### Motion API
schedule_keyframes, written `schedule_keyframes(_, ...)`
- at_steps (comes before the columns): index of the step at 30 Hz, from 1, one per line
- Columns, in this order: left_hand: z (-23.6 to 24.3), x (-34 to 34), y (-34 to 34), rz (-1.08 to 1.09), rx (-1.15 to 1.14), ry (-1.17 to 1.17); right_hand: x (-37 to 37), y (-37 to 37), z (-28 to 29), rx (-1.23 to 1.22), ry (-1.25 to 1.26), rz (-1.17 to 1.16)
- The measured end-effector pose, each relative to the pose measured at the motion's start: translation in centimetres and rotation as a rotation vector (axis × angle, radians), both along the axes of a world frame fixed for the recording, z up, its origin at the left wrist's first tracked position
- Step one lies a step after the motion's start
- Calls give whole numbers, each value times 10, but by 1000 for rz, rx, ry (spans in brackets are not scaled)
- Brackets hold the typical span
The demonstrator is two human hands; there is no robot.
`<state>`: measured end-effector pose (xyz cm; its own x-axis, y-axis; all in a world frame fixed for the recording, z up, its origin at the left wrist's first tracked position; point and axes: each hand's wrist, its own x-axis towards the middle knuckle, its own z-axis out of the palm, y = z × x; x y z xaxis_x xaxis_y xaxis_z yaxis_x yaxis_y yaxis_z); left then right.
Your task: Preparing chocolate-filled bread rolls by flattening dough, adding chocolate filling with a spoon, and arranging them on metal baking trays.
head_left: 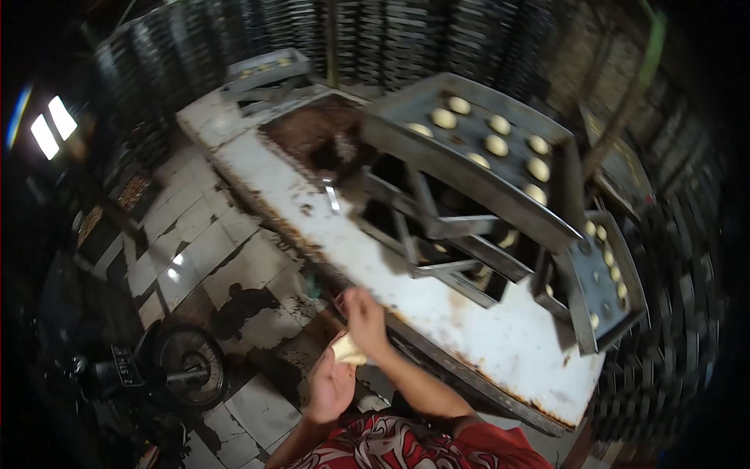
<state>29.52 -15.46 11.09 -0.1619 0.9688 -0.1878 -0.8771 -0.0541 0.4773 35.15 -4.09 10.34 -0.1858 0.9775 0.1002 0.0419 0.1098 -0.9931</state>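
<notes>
Low in front of me, just off the near edge of the table, my left hand (331,388) holds a pale, flattened piece of dough (348,349) in its fingers. My right hand (364,316) is just beyond the dough, its fingers curled together and partly blurred. Whatever those fingers may hold is hidden. On the far part of the table lies a wide, dark brown mass (308,129) that looks like a filling. A small shiny metal tool (332,195) rests by its near edge.
A deep metal tray (469,186) with several dough balls tops a crooked stack on the white, rusty-edged table (437,313). Another tray (584,273) of dough balls stands to its right, a smaller one (269,72) at the far left. A motorcycle (187,363) is on the tiled floor at left.
</notes>
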Motion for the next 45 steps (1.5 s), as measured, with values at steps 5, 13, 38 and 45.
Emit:
schedule_keyframes(5,-39,-103,-10,-62,-141,-220,-90,111,-64,236,-239,-125)
schedule_keyframes(13,-79,-149,100,-148,-312,81,-158,283,-99,360,-474,-540)
schedule_keyframes(38,-11,-363,407,-398,-427,-123,-246,311,109,271,-1036,-73)
schedule_keyframes(45,34,-373,429,-573,-208,-315,-217,289,-10,546,-692,-341)
